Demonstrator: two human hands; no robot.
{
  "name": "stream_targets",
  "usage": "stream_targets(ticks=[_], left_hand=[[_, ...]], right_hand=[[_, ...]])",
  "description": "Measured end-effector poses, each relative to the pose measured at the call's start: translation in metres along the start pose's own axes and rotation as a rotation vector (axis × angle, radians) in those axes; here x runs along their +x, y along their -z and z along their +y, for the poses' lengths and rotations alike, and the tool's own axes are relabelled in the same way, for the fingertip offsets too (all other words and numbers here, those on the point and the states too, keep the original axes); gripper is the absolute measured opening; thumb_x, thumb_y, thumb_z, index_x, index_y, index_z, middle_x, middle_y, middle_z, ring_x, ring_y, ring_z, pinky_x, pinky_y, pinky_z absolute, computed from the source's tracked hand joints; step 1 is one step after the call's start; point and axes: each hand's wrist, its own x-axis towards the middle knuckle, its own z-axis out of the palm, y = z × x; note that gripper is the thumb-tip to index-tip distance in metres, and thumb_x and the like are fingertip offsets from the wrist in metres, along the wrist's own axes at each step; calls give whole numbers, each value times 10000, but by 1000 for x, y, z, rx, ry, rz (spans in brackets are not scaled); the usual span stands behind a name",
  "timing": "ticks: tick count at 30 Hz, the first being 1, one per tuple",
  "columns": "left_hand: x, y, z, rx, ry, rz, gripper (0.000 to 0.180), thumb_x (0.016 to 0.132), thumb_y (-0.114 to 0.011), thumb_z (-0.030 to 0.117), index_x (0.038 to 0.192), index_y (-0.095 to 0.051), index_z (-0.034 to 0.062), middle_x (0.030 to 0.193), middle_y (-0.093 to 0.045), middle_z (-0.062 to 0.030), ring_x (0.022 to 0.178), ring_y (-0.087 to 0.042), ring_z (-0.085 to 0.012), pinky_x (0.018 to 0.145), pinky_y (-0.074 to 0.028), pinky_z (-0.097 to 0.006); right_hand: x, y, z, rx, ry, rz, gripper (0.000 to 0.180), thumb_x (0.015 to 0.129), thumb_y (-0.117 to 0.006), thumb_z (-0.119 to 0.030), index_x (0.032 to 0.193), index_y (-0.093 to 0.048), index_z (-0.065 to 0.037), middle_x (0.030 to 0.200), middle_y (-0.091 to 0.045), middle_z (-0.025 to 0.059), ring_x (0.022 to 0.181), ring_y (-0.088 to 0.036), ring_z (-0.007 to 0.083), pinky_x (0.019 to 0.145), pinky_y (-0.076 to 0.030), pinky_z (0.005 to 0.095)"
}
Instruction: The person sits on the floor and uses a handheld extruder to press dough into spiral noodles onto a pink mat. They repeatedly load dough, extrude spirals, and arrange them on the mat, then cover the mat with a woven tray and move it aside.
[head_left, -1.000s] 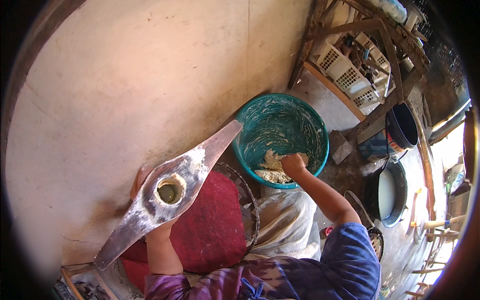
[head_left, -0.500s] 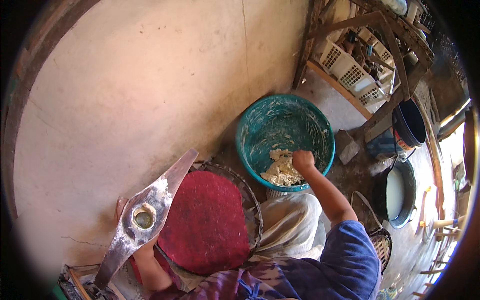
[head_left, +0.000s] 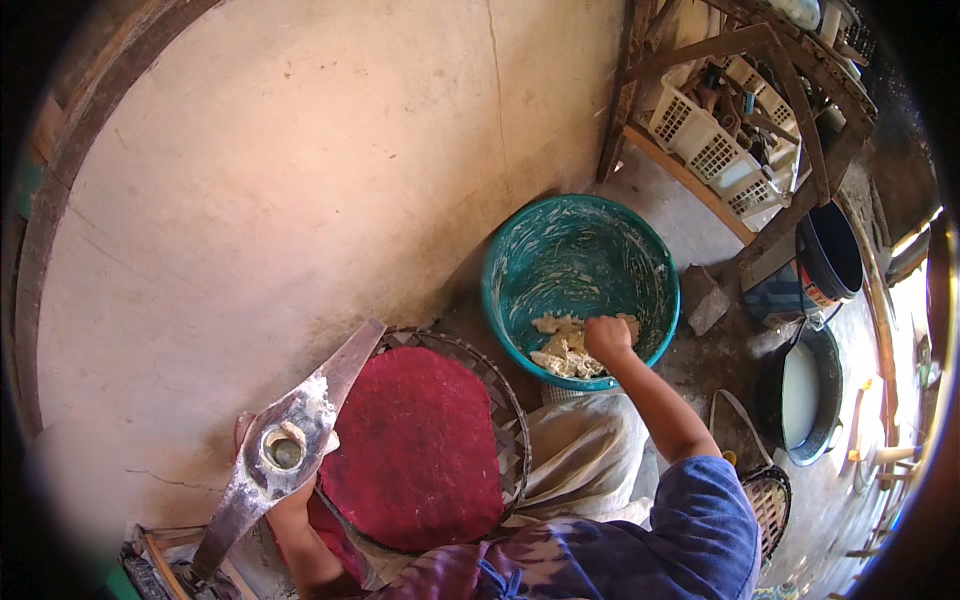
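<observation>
My left hand (head_left: 292, 503), mostly hidden, is closed around the underside of a wooden press (head_left: 318, 402) with tapered ends. White paste smears the wood around its round central hole, which has a cup-like hollow inside. My right hand (head_left: 608, 337), in a fist, is down in the pale sticky dough (head_left: 563, 352) at the near side of a teal basin (head_left: 580, 232). Its fingertips are out of sight. Streaks of dough coat the basin's inner wall. Between my hands lies a round red cloth (head_left: 412, 450) on a woven tray (head_left: 517, 440), just right of the press.
A plain wall (head_left: 300, 180) rises behind the basin and tray. On the right stand a dark tub (head_left: 832, 400) of whitish liquid, a bucket (head_left: 832, 255), and a small woven basket (head_left: 768, 505). A stone block (head_left: 706, 302) sits beside the basin, below a wooden rack holding a white crate (head_left: 700, 140).
My right fist has pressed lower and further into the dough, which now shows on both sides of it. My left hand still holds the press. The whole view has shifted slightly.
</observation>
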Motion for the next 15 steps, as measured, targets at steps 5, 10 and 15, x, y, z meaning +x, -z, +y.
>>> stream_targets(ticks=[5, 10, 15], left_hand=[[5, 0, 4, -15, -8, -25, 616, 702, -841, 170, 1198, -519, -3, 1138, -581, -146, 1040, -564, -300, 923, -447, -406], [5, 1, 9, -30, 6, -51, 559, 684, -842, 198, 1139, -567, 26, 1110, -586, -135, 1012, -567, -308, 893, -455, -420], [10, 2, 16, -96, 54, -76, 503, 667, -844, 227, 1081, -614, 56, 1081, -590, -125, 984, -571, -316, 863, -462, -433]], right_hand=[[-12, 7, -12, 41, -134, 24, 225, 873, -536, -148, 932, -737, -64, 926, -732, 155, 871, -723, 295, 678, -593, 416], [-15, -7, -17, -60, -2, 15, 217, 835, -576, -207, 888, -768, -121, 916, -739, 135, 848, -730, 289, 735, -568, 439], [4, 5, 19, 189, 29, -173, 262, 874, -564, -282, 861, -739, -87, 715, -682, 76, 588, -642, 223, 519, -498, 363]])
